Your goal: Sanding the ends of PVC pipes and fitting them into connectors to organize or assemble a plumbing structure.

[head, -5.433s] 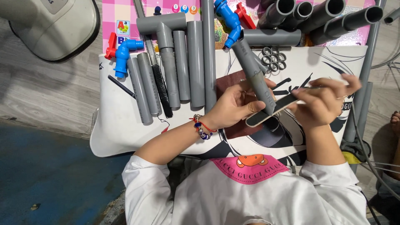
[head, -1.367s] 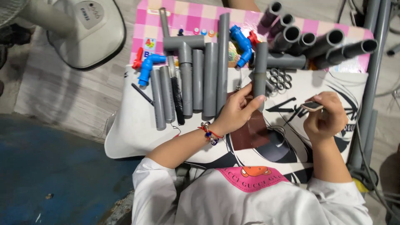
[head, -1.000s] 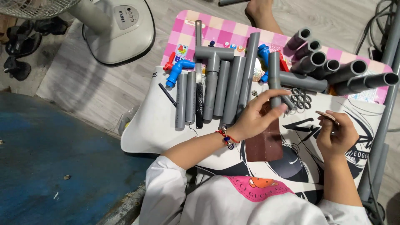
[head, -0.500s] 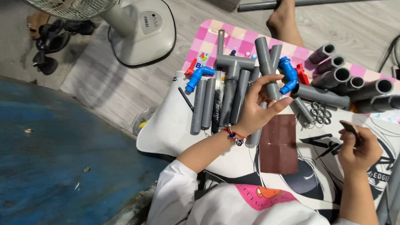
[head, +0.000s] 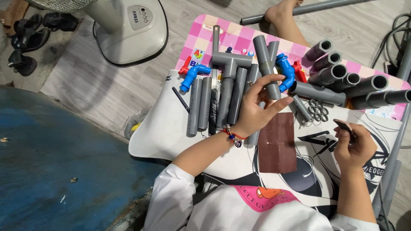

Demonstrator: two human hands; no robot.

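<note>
My left hand [head: 258,107] grips a short grey pipe [head: 265,62] near its lower end and holds it tilted over the row of grey pipes [head: 214,102] lying on the white printed board [head: 171,132]. My right hand [head: 354,145] is off to the right, closed on a small dark folded strip [head: 343,125]. A brown rectangular sheet [head: 277,143] lies on the board between my two hands. A red bead bracelet is on my left wrist.
Blue pipe elbows [head: 191,76] and a red fitting [head: 299,71] lie on the pink checked mat [head: 239,38]. Wide grey pipe pieces [head: 351,83] are stacked at right, metal rings [head: 317,111] beside them. A white fan base [head: 128,30] stands at upper left, another person's foot [head: 280,15] at top.
My left hand has carried the grey pipe away from my right hand toward the pipe row. The right hand kept the dark strip and drew back. The view swung left.
</note>
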